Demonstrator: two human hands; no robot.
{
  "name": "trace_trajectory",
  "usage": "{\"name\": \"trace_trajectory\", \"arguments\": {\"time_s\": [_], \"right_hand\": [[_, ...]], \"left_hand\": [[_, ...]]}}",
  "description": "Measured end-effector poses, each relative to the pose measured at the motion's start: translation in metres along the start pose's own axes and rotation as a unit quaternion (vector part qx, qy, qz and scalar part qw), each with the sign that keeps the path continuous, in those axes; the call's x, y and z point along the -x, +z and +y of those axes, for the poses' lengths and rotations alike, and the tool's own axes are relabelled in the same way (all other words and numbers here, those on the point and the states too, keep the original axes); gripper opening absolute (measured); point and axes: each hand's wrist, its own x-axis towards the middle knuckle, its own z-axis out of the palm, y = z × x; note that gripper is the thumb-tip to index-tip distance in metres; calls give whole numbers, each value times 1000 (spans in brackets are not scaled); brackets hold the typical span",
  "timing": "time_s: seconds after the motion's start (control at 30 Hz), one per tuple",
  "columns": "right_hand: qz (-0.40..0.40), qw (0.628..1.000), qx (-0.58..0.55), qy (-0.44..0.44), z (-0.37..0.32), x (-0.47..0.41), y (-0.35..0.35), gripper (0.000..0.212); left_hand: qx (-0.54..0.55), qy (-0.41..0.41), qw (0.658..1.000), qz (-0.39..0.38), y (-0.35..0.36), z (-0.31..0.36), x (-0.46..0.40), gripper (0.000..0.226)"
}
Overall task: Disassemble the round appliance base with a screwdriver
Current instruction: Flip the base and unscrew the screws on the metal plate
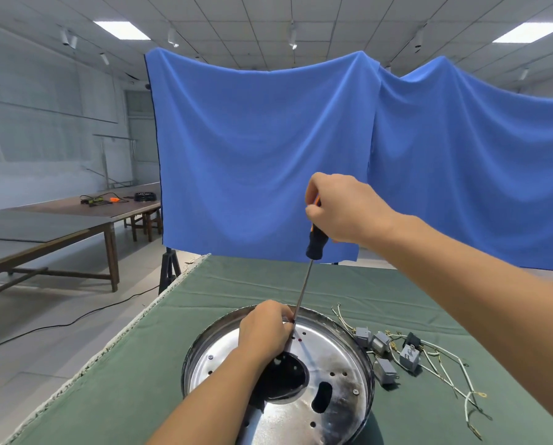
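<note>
Left fingers (286, 317): you pinch the shaft just above its tip, steadying it.
Right hand (339, 207): you grip the handle, 1 fist closed round it.
Screwdriver (304, 284): long axis near upright, handle tilted away, tip down.
Round appliance base (342, 364): directly under the tip, on the green cloth (236, 284).

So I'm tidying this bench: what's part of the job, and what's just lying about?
In use:
round base
screwdriver, gripped by right hand
left hand, steadying the shaft

Lying about:
grey parts and wires
green cloth
</note>
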Motion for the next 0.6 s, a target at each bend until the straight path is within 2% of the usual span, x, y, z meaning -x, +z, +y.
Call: {"name": "trace_trajectory", "arguments": {"time_s": [0.1, 0.2, 0.27, 0.43, 0.53, 0.6], "right_hand": [[7, 998, -61, -16, 7, 3, 0, 17], [25, 999, -20, -11, 14, 7, 3, 23], [65, 998, 4, -4, 22, 9, 4, 23], [174, 983, -56, 35, 38, 14, -2, 5], [250, 960, -108, 64, 50, 17, -8, 7], [290, 935, -181, 92, 60, 21, -5, 9]], "left_hand": [[-3, 1, 1000, 0, 1, -2, -2, 13], [-7, 10, 1000, -2, 1, -3, -3, 13], [-14, 21, 1000, -1, 1, -2, -3, 14], [-34, 46, 998, 7, 1, 0, -1, 13], [-38, 42, 998, 8, 0, 0, -1, 11], [-14, 32, 999, 13, 0, -1, 0, 13]]}}
